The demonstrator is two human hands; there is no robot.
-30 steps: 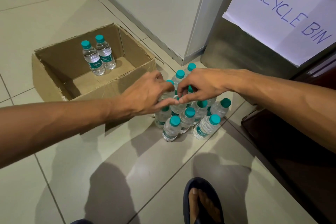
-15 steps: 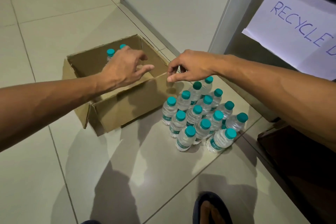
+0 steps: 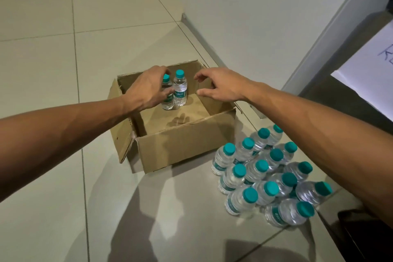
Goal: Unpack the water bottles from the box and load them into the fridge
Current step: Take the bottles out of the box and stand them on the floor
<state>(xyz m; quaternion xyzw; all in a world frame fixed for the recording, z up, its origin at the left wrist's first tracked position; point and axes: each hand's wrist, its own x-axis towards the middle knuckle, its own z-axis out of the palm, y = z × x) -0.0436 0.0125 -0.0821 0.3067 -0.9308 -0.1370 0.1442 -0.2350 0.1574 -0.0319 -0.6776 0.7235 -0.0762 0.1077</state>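
Note:
An open cardboard box (image 3: 185,147) stands on the tiled floor. Two small water bottles with teal caps stand upright in its far left corner. My left hand (image 3: 148,89) curls round the left bottle (image 3: 168,102), thumb across its label, and hides much of it. The right bottle (image 3: 180,91) stands free beside it. My right hand (image 3: 221,87) hovers over the box to the right of that bottle, fingers spread and holding nothing. Several more bottles (image 3: 265,176) stand and lean in a cluster on the floor right of the box.
A white wall (image 3: 255,17) runs behind the box. At the far right a steel-fronted unit (image 3: 340,100) carries a paper sign (image 3: 374,74). A dark object (image 3: 365,236) lies at the bottom right. Bare tiles (image 3: 53,27) spread to the left.
Both hands have left the floor cluster and reached into the box. My left hand has come down round the left bottle; my right hand has opened wider above the box.

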